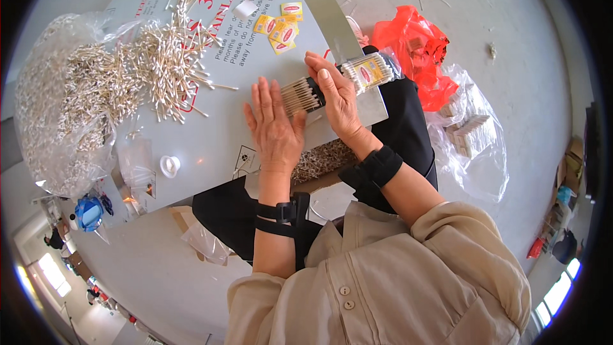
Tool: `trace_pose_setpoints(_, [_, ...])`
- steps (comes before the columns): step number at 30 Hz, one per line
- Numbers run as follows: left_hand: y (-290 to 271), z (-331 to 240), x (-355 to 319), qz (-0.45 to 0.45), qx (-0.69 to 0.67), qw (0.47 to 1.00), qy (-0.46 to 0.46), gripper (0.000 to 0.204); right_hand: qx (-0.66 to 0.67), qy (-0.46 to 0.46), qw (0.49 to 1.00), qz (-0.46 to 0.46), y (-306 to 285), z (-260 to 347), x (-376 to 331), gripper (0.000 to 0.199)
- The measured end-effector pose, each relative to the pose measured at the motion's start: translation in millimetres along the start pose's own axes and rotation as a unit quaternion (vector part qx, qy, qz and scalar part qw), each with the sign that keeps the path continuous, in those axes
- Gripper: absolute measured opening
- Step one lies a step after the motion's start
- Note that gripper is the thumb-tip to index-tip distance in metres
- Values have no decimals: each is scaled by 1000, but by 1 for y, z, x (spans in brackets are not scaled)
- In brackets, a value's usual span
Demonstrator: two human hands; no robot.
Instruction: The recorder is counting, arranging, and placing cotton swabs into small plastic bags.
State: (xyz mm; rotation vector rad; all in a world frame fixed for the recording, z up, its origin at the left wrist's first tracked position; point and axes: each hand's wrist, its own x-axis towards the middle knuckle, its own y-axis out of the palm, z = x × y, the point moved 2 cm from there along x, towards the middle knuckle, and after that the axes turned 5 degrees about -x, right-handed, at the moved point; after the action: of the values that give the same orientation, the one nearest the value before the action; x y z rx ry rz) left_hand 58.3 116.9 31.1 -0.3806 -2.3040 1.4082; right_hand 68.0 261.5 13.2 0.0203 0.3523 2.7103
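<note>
A row of cotton swabs (299, 96) sticks out of a black sleeve or band near the table's front edge. My left hand (276, 122) lies flat against the swabs' left end, fingers stretched out and close together. Across the black piece, my right hand (340, 101) is closed with its fingers pressed round it; the grip's underside is hidden. Just beyond the right hand, in line with the row, a clear pack of cotton swabs (373, 73) with a yellow label sits over the table's right edge.
Loose cotton swabs (175, 67) spill from a large clear bag (45, 108) on the left. Small yellow cards (281, 29) lie at the back. A white round cap (170, 166) stands front left. Red (415, 51) and clear bags (476, 147) lie beyond the right edge. A box of swabs (322, 158) is below the table edge.
</note>
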Motion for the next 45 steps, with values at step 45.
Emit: trace_pose_setpoints(45, [2,-10,0,63,-37,997,17,87,-123,-39,992,-18,-28,5,-14,23])
